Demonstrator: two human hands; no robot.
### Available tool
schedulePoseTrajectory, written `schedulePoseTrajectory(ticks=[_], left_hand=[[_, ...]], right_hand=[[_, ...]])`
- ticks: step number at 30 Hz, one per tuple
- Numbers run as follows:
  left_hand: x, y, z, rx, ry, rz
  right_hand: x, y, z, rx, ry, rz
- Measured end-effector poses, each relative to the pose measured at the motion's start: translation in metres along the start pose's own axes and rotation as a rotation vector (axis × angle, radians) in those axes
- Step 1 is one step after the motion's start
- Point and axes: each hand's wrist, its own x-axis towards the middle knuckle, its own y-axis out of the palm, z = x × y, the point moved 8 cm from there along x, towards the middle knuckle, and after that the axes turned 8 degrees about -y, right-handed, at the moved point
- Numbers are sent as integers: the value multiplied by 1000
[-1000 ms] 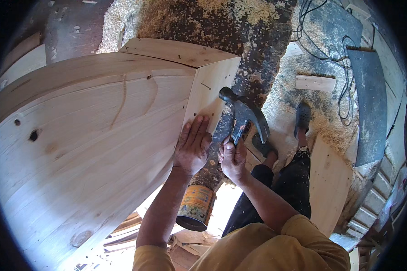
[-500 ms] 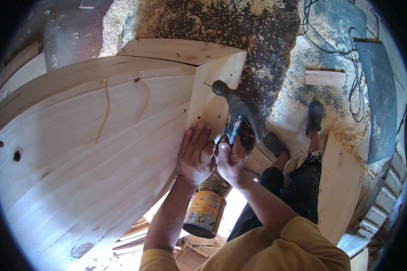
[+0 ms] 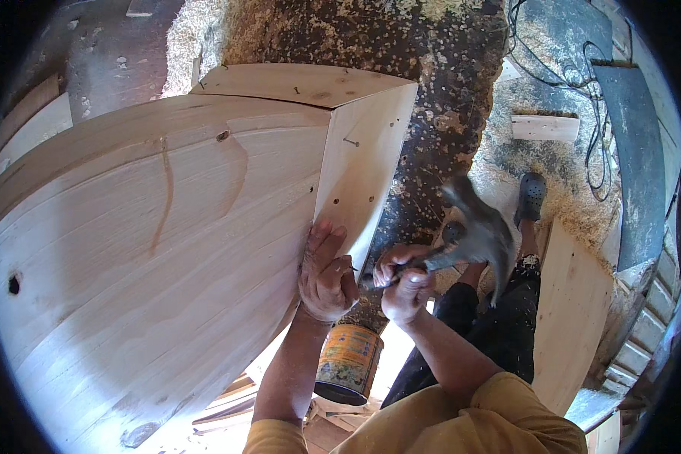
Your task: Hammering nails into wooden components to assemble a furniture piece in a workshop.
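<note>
My right hand (image 3: 407, 286) grips the handle of a claw hammer (image 3: 480, 227), its metal head raised to the right, away from the wood. Curled against the edge of the narrow end board (image 3: 362, 163) is my left hand (image 3: 328, 278). A thin dark tip shows by its fingers; what they hold is too small to make out. Farther up that board a nail (image 3: 351, 141) stands partly out. The board meets a large curved wooden panel (image 3: 166, 250) and a top piece (image 3: 303, 82) with several nails sticking out.
A paint-stained can (image 3: 349, 362) hangs or stands below my hands. Wood shavings (image 3: 499, 144) cover the floor, with a loose wood offcut (image 3: 545, 128) and a black cable (image 3: 589, 136). A long plank (image 3: 571, 318) lies beside my legs.
The hammer has swung away from the nail to the right, its head turning. My right hand has moved right and down, apart from my left, whose fingers have curled.
</note>
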Motion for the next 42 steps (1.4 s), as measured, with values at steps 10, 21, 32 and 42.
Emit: schedulePoseTrajectory(ticks=[10,21,32,42], left_hand=[[0,-2,2,-34,-22,-33],[2,-1,5,-37,-26,-30],[3,-2,0,-27,-25,-72],[3,3,-12,-219,-76,161]], right_hand=[[14,0,-21,-227,156,87],[19,5,-15,-476,234,149],[21,12,-6,-484,-49,113],[19,-36,20,-239,346,-18]])
